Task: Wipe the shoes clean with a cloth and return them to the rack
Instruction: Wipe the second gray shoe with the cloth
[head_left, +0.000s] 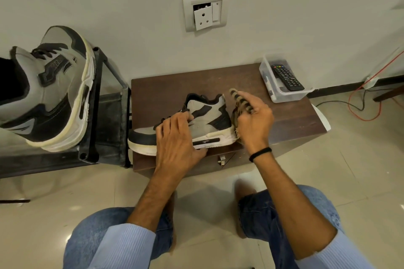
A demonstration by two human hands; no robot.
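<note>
**Holding arrangement.** One high-top sneaker (209, 120) stands upright on its sole on the low brown table (175, 87), toe to the left, heel to the right, close to the near edge. The left hand (177, 137) grips it at the midfoot. The fingers lie over the laces and the thumb hooks against the near side of the sole. By my reading this clamps the shoe so that it cannot slide while it is rubbed.

The right hand (254, 122) is closed round a striped cloth (240, 99) bunched in its fingers. One end sticks up past the knuckles, and the rest lies against the heel of the shoe. The heel is therefore the likely surface being wiped.

**Storage position.** The second sneaker (54, 94) sits on the top shelf of the dark metal rack (105, 116), just left of the table. Whether it has been wiped cannot be judged.

**Count.**
- Sneakers: two, a matching grey, black and white pair.
- Cloths: one.
- Racks: one.
- Tables: one.
- Clear plastic tubs (265, 76): one, at the far right corner of the table and well apart from the shoe, holding one black remote control (287, 77).
- Wall sockets (205, 11): one, its faceplate hanging loose.
</note>
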